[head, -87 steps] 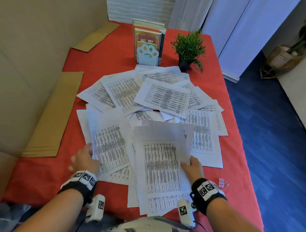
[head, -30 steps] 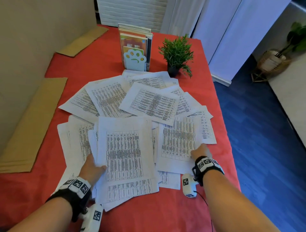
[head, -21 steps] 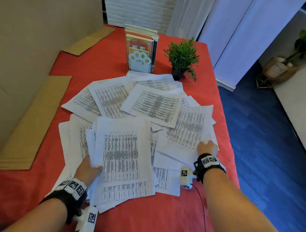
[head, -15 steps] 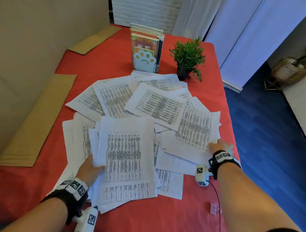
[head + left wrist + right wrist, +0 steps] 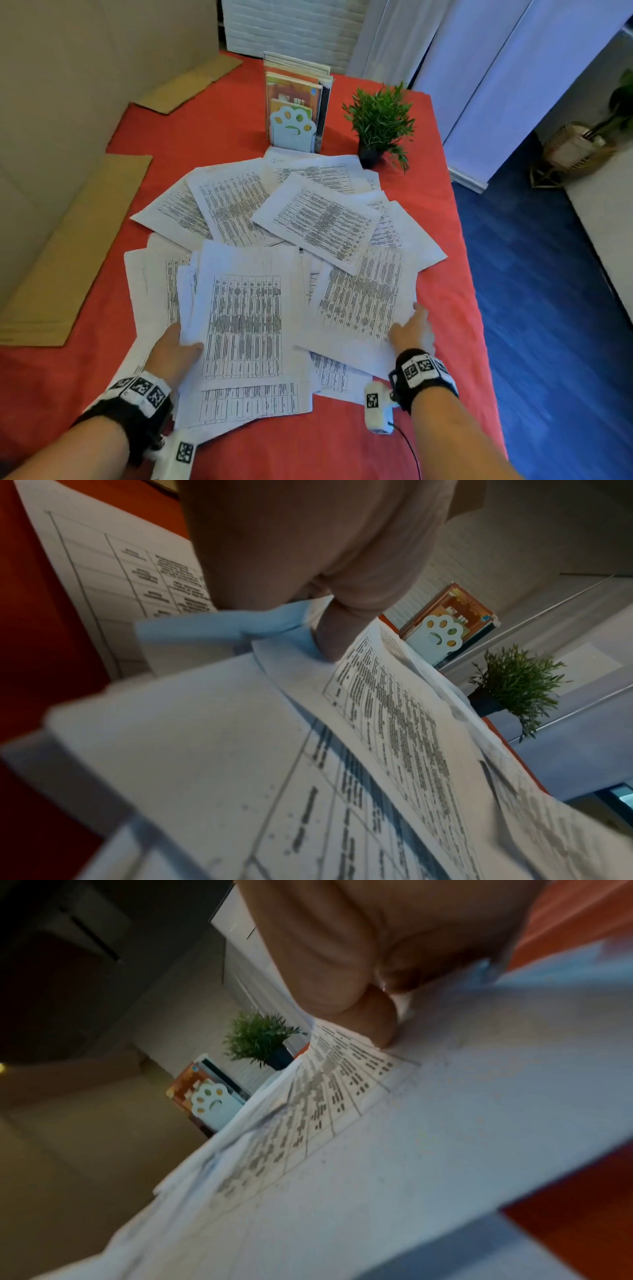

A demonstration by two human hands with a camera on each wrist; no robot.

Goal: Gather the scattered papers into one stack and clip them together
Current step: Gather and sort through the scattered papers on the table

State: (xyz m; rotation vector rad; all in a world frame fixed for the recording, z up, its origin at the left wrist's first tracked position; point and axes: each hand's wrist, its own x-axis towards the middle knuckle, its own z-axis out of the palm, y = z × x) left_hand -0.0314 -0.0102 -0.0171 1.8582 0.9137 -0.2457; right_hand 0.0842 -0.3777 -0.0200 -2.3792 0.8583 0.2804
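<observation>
Left hand [image 5: 171,349] pinches the near stack of papers [image 5: 245,318]; right hand [image 5: 412,330] pinches another sheet [image 5: 359,301]. Printed tables too small and blurred to read. Red worktop [image 5: 308,448].

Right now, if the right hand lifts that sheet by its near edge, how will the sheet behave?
Probably floppy: the sheet is one thin page, already bowing in the right wrist view by the right hand. Likely light. It may slide, lying loose over other papers and drag them along.
</observation>
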